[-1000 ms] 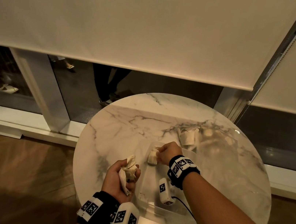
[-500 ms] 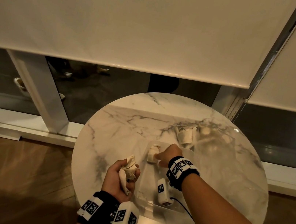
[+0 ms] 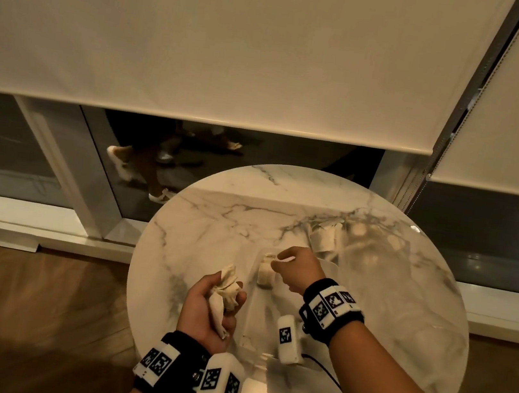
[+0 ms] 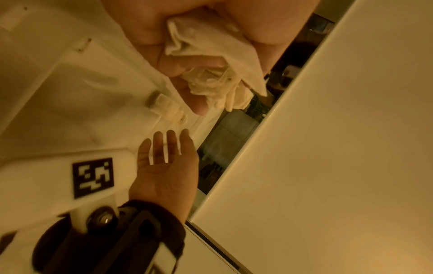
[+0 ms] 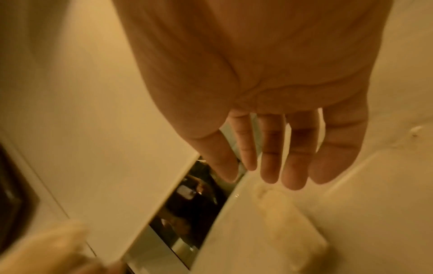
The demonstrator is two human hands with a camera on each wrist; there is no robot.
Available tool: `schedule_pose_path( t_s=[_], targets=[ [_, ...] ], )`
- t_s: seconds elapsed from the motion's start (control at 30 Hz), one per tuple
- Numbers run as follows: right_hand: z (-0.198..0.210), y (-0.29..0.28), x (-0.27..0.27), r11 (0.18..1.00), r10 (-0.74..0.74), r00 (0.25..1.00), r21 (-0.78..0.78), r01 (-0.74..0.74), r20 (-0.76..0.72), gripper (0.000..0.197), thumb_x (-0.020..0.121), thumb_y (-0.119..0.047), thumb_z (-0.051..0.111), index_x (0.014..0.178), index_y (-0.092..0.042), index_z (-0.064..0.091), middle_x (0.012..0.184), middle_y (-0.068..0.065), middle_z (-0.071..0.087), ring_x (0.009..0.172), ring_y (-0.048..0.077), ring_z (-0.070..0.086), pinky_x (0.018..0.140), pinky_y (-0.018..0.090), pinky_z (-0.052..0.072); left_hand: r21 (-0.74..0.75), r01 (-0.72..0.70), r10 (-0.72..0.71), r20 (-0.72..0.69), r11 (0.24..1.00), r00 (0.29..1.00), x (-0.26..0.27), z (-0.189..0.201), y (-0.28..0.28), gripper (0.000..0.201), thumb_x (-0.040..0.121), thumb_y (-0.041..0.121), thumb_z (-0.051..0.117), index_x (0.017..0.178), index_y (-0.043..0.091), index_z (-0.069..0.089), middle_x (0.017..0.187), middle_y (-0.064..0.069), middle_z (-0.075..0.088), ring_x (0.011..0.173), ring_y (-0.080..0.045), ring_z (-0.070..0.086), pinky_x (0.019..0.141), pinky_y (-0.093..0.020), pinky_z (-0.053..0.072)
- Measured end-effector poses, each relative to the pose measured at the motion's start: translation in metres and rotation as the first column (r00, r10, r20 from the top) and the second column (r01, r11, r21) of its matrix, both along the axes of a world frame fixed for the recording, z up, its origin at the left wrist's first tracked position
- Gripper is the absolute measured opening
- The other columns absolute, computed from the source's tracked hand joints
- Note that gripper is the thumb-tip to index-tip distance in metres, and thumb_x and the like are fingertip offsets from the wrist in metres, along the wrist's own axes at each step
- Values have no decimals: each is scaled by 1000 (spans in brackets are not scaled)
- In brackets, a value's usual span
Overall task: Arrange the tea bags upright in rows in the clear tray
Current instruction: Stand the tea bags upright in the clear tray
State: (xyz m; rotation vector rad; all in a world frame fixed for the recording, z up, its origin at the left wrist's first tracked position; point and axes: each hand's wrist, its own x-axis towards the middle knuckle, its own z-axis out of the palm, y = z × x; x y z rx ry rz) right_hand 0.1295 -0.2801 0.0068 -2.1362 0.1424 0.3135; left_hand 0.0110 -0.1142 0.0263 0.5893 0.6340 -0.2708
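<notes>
My left hand (image 3: 217, 311) is curled around a bundle of several pale tea bags (image 3: 228, 287), held above the table just left of the clear tray (image 3: 261, 321). The left wrist view shows the bundle (image 4: 211, 61) crumpled in the left hand's fingers (image 4: 168, 63). My right hand (image 3: 291, 266) hovers over the tray's far end, fingers straight and empty in the right wrist view (image 5: 269, 157). One tea bag (image 3: 266, 273) stands in the tray's far left corner, just below those fingers (image 5: 290, 220).
The round marble table (image 3: 213, 223) stands by a window with lowered blinds (image 3: 208, 37). At the table's back right lie more tea bags (image 3: 324, 239) beside crinkled clear plastic (image 3: 376, 261). People's feet (image 3: 128, 163) show beyond the glass.
My right hand has let go of the tea bag in the tray's far corner and straightened its fingers. The left hand keeps its bundle in the same spot.
</notes>
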Motion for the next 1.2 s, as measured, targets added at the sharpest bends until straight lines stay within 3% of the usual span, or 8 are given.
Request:
schedule_pose_path(
  t_s=[0.13,0.33,0.4,0.5,0.73,0.83,1.0,1.2],
  targets=[
    [44,2,-49,958,130,982,239,-160,136,5,87,-26,74,87,-21,72,84,3,72,70,12,66,57,21,48,2,38,-38,33,999,999,-4,13,-6,31,85,35,60,83,6,67,69,-9,64,55,-14,62,31,-12,27],
    [74,4,-118,849,330,911,344,-401,249,24,88,-33,74,78,-12,73,75,-1,74,71,13,68,71,28,55,-20,-13,14,35,1000,999,-7,19,-16,23,84,34,65,82,11,66,64,-4,60,43,-13,54,34,-17,35],
    [68,7,-127,868,320,916,313,-385,241,31,80,-47,77,77,-16,74,78,3,75,78,23,72,81,43,59,-27,-11,12,37,1000,999,-7,18,-19,24,80,35,68,79,10,67,71,-5,63,55,-17,59,51,-25,48],
    [61,9,-134,904,265,933,273,-329,246,32,73,-51,78,76,-20,73,76,0,76,76,18,73,82,46,59,-46,-9,11,47,999,999,-9,21,-24,26,76,34,69,79,8,68,75,-7,64,69,-23,62,77,-31,50],
    [65,13,-140,882,257,929,328,-338,264,6,83,-20,77,79,-19,71,68,-4,70,64,6,65,62,22,49,2,38,-38,87,999,996,-16,26,-30,39,88,35,58,67,5,70,68,-12,67,58,-27,69,56,-28,57],
    [62,16,-139,885,272,928,313,-344,254,9,82,-17,76,77,-23,71,67,-7,69,63,4,63,63,22,50,-17,54,-52,97,998,994,-15,26,-31,41,87,35,56,63,6,71,66,-12,68,58,-27,69,65,-30,52],
    [56,14,-129,884,215,959,380,-271,183,7,84,-10,73,80,-14,69,68,-1,67,64,14,65,62,29,55,4,-5,5,55,1000,998,-11,18,-23,25,82,34,60,84,10,68,91,-12,66,80,-30,65,71,-35,46],
    [60,3,-108,868,170,981,457,-193,91,8,89,-2,69,83,-3,63,73,13,66,65,20,64,61,32,58,1,-42,42,-1,999,999,-7,11,-10,22,71,29,64,84,11,69,77,-9,69,68,-22,62,63,-28,42]
  ],
)
